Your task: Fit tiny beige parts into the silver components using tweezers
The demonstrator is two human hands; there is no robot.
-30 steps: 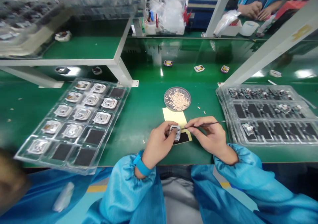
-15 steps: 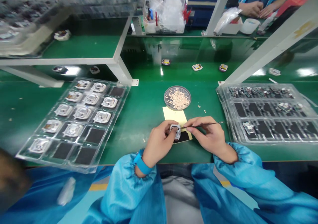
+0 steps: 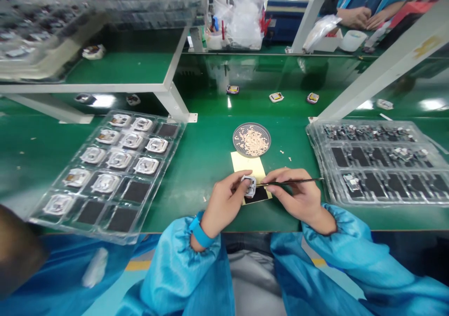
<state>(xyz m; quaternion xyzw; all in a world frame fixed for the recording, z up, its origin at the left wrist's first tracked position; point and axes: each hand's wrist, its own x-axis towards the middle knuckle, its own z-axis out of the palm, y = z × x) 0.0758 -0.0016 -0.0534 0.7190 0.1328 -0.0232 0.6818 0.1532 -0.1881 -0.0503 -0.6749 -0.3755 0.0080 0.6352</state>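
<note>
My left hand [image 3: 224, 201] is closed around a small white square part [image 3: 249, 185], held just above a yellow sheet [image 3: 246, 164] with a black patch [image 3: 260, 195]. My right hand [image 3: 298, 194] pinches thin black tweezers [image 3: 294, 182], whose tip touches the part's right side. Just beyond the sheet sits a round mesh dish [image 3: 251, 140] of small pale pieces. Both arms wear blue sleeves.
A clear tray [image 3: 105, 175] of white parts lies to the left, and another clear tray [image 3: 379, 161] with dark slots to the right. White frame legs [image 3: 171, 96] stand behind. Small parts [image 3: 276, 96] lie farther back. Another person's hands [image 3: 361, 17] work at the far right.
The hands stay together on the part; the tweezers have tilted slightly and the view has shifted a little.
</note>
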